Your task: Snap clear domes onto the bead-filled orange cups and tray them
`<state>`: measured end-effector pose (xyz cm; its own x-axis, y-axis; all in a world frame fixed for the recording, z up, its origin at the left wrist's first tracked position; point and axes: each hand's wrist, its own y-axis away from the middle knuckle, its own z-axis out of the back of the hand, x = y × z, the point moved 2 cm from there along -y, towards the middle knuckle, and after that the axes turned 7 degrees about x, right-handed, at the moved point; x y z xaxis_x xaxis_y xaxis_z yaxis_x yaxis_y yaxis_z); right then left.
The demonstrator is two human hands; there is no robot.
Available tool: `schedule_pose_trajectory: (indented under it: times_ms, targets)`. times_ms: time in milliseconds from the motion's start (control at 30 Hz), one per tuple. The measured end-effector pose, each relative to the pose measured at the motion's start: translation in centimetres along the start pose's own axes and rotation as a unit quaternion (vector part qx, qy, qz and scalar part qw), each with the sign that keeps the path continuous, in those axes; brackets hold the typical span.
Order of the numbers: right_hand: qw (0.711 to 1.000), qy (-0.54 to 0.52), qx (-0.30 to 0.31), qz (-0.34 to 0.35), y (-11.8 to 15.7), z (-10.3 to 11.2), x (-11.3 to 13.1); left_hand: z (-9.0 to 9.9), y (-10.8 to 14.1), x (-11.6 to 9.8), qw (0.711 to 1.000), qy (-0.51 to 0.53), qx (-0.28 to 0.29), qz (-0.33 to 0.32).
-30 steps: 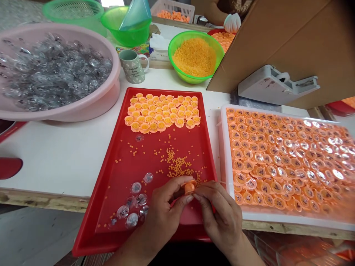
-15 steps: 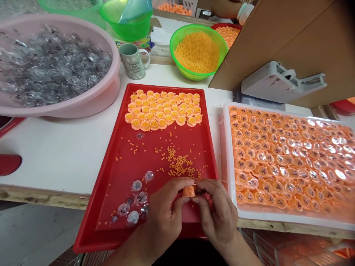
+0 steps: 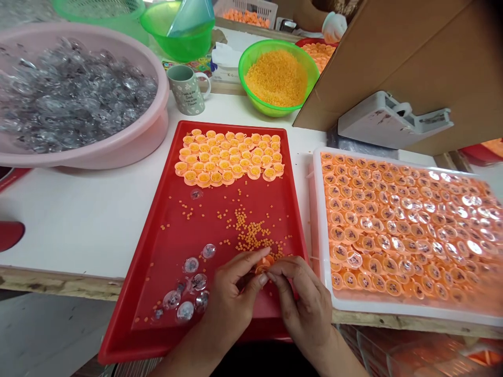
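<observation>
A small orange toy cup (image 3: 264, 265) is pinched between the thumb and fingers of my left hand (image 3: 231, 296), over the near part of the red tray (image 3: 165, 262). My right hand (image 3: 306, 298) has its thumb and fingertips closed at the cup's right edge; they partly hide it. Left of my hands lie several clear round caps (image 3: 191, 265) with dark prints. Loose yellow pellets (image 3: 251, 235) are scattered just beyond my fingers. Rows of orange cups on saucers (image 3: 231, 157), with yellow pellets inside, fill the tray's far end.
At right, a white-rimmed bin (image 3: 328, 262) holds rows of capped orange cups. A pink basin (image 3: 163, 104) of clear caps stands left, near a mug (image 3: 186, 94). Behind are a green bowl (image 3: 245, 78) of pellets, cardboard (image 3: 377, 57), a tape dispenser (image 3: 373, 118) and another person's gloved hand (image 3: 335, 26).
The cup has been tipped so its round opening shows more, and my fingers have shifted around it. The other person's gloved hand has come further into view at the back.
</observation>
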<state>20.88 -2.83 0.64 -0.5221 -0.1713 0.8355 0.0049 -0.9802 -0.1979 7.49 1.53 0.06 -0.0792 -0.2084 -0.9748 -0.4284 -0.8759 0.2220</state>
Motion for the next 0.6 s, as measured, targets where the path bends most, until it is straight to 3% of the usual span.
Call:
schedule_pose_trajectory:
  times_ms: [167,400,600]
  targets:
    - [0.998,-0.056,0.004,-0.040,-0.3,0.5,-0.2,0.3,-0.1,0.0,0.999,0.015,-0.003,0.045]
    - [0.992,-0.096,0.003,-0.084,0.5,0.5,-0.6,0.4,-0.2,-0.3,1.000,-0.024,0.018,-0.008]
    - [0.988,-0.118,0.000,-0.101,0.7,0.8,-0.7,0.2,-0.3,-1.2,0.998,-0.038,0.058,-0.001]
